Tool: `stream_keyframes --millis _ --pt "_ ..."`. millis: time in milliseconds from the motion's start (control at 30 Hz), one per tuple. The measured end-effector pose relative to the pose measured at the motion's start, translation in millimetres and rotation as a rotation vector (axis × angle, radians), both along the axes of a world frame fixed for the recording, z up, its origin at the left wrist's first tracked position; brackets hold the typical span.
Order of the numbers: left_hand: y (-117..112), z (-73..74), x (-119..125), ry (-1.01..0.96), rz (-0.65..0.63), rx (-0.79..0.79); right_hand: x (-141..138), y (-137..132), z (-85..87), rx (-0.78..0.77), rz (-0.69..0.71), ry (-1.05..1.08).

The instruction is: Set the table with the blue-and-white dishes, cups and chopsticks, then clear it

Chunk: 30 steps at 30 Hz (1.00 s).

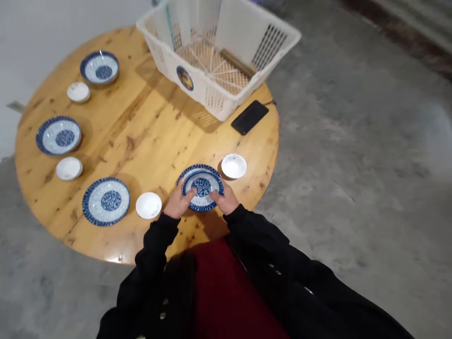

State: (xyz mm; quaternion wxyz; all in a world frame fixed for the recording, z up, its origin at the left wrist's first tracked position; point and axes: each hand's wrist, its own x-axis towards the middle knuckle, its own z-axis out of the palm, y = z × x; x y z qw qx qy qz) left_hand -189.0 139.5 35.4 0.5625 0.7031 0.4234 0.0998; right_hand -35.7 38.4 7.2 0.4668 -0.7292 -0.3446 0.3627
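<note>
Blue-patterned dish [202,182], clamped in both hands [178,199], near the edge of the desk [151,146]; open room behind, toward the white basket [205,89].

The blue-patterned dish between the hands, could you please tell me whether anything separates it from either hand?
Nothing visible does: the left hand and right hand touch the dish at opposite sides, thumbs over its rim.

Most fingers of left hand [179,199] and right hand [226,197] are hidden under upper dish [202,187], which also covers most of lower dish [188,171]. Top edge crops white basket [206,96]; its round sticker [185,78] is too blurred to read.
</note>
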Motion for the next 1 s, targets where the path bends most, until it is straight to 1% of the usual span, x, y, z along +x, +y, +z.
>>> stream_keyframes --millis 67,133,233,300,400,467,567,667,733,800,867,933,1000 --pt "-6 13.3 -4 -0.081 -0.028 0.025 -5 -10 9.8 0.056 -0.028 0.002" --pt "-14 29.6 -10 -0.141 -0.048 0.063 -12 -19 23.2 0.119 -0.027 -0.012" --pt "-30 51.6 -20 -0.18 -0.074 0.126 -24 -33 44.5 0.226 -0.016 -0.052" --pt "-38 60.9 -27 -0.186 -0.081 0.157 -33 -40 55.6 0.258 -0.018 -0.084" --pt "-43 66.1 -37 -0.199 -0.084 0.171 -48 -47 63.7 0.245 -0.034 -0.119" --pt "-44 65.0 -44 -0.202 -0.103 0.163 -59 -51 63.2 0.243 -0.061 -0.123" --pt "-46 59.2 -56 -0.197 -0.153 0.141 -74 -60 57.0 0.238 -0.106 -0.113" --pt "-53 49.8 -65 -0.181 -0.19 0.094 -84 -74 47.1 0.212 -0.146 -0.092" --pt "-59 41.9 -65 -0.184 -0.209 0.055 -85 -85 40.0 0.212 -0.167 -0.075" --pt "-67 34.1 -60 -0.23 -0.215 0.023 -82 -96 34.3 0.23 -0.186 -0.055" --pt "-76 27.2 -49 -0.28 -0.218 -0.01 -75 -108 30.9 0.247 -0.216 -0.025" --pt "-88 21.7 -33 -0.309 -0.222 -0.042 -63 -121 29.0 0.252 -0.249 0.031" --pt "-102 17.3 -12 -0.315 -0.226 -0.069 -45 -138 27.1 0.254 -0.276 0.092"
